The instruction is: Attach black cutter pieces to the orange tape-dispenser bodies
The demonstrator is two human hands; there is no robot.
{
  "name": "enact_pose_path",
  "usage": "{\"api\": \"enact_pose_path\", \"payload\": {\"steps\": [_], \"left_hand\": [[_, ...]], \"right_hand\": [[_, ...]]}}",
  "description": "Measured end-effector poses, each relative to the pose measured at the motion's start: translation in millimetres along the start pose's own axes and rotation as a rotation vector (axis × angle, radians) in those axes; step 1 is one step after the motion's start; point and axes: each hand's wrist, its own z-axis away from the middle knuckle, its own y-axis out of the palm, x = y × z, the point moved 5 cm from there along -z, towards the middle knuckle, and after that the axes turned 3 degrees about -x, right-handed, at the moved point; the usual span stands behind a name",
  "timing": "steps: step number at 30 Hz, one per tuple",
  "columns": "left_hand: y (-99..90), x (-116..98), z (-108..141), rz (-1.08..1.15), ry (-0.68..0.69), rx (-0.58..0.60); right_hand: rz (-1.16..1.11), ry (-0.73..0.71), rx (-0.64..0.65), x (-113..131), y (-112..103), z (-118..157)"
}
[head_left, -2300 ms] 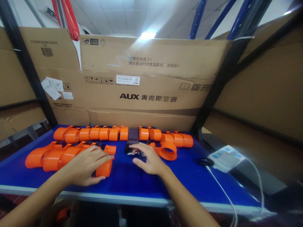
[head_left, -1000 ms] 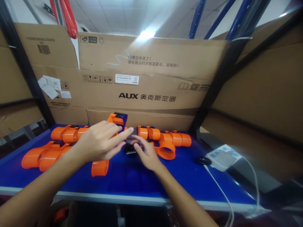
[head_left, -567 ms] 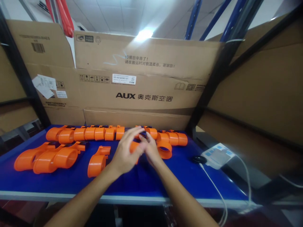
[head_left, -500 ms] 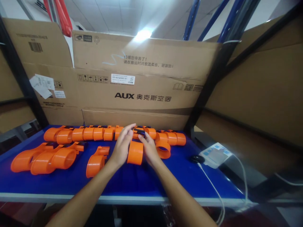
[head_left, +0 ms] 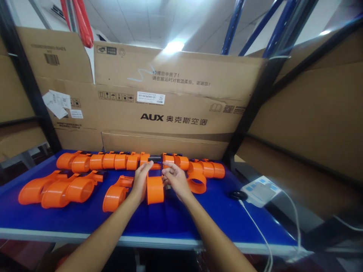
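In my left hand (head_left: pixel 141 179) is an orange ring-shaped part (head_left: pixel 155 190), with a black piece (head_left: pixel 154 159) at its top. My left thumb presses near that black piece. Just right of the part is my right hand (head_left: pixel 176 179), its fingers bent and drawn together near the black piece; what they pinch, if anything, is too small to make out. A small pale item (head_left: pixel 168 186) shows under the right fingers. Another orange part (head_left: pixel 197 183) lies on the blue table (head_left: pixel 215 215) to the right, and one more (head_left: pixel 114 195) on the left.
A row of orange parts (head_left: pixel 109 161) stands along the back. Several overlapping orange parts (head_left: pixel 56 190) lie at the left. Cardboard (head_left: pixel 119 124) walls the back. At the right are a white device (head_left: pixel 262 190), a black object (head_left: pixel 238 195) and white cables (head_left: pixel 256 226).
The held orange part has moved slightly left and down with my left hand. My right fingers have shifted off its side and bent together. The whole view has shifted a little.
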Motion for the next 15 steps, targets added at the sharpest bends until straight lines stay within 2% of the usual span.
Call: {"api": "enact_pose_path", "payload": {"steps": [7,15], "left_hand": [[2.6,-3.2,1.6,-0.124,0.212,0.070],[2.3,-6.2,5.1,-0.105,0.197,0.061]], "right_hand": [[0.146,0.037,0.002,2.4,-1.9,1.5],[0.269,-0.019,0.055,0.8,-0.7,2.7]]}}
